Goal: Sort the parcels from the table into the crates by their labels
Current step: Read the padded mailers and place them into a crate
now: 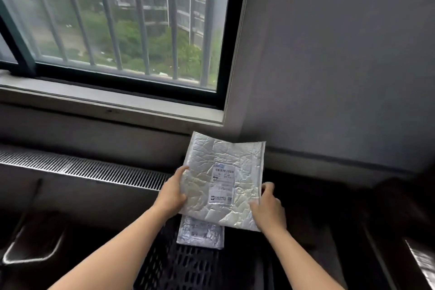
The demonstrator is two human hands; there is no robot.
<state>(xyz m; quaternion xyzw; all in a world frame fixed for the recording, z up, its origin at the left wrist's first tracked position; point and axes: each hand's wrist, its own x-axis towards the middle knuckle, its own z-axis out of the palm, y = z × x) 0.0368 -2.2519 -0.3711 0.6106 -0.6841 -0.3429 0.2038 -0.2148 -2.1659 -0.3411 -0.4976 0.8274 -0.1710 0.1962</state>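
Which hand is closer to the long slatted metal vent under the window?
Left. The left hand grips the crinkly silver parcel's left edge, beside the slatted metal vent's end; the right hand grips the parcel's opposite edge, farther.

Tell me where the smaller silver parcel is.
Head view, lower centre: the smaller silver parcel lies on the black crate mesh, its top edge hidden under the large foil mailer.
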